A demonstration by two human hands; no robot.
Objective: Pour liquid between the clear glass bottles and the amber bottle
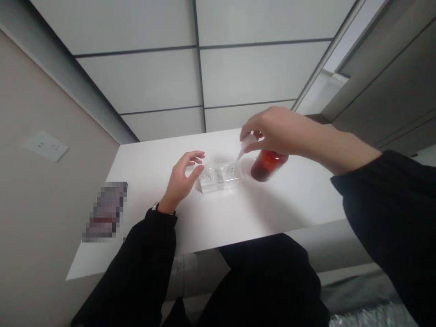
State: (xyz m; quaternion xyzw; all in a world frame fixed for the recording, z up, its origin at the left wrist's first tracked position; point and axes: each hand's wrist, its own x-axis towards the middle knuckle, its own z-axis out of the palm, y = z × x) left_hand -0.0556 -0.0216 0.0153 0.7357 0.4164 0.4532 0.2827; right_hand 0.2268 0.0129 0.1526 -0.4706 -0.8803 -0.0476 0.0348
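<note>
My right hand is closed around a small translucent white bottle with a narrow tip. The tip points down and left, just above the right part of a clear plastic box. That box has two compartments with clear contents that I cannot make out. Below my right hand a reddish-brown, see-through jar stands on the white table, its top partly hidden. My left hand holds nothing; its fingers are spread, with the thumb close to the box's left side.
A blurred-out, phone-shaped flat item lies at the table's left end. A wall with a socket plate borders that side. White panels with dark strips rise behind the table.
</note>
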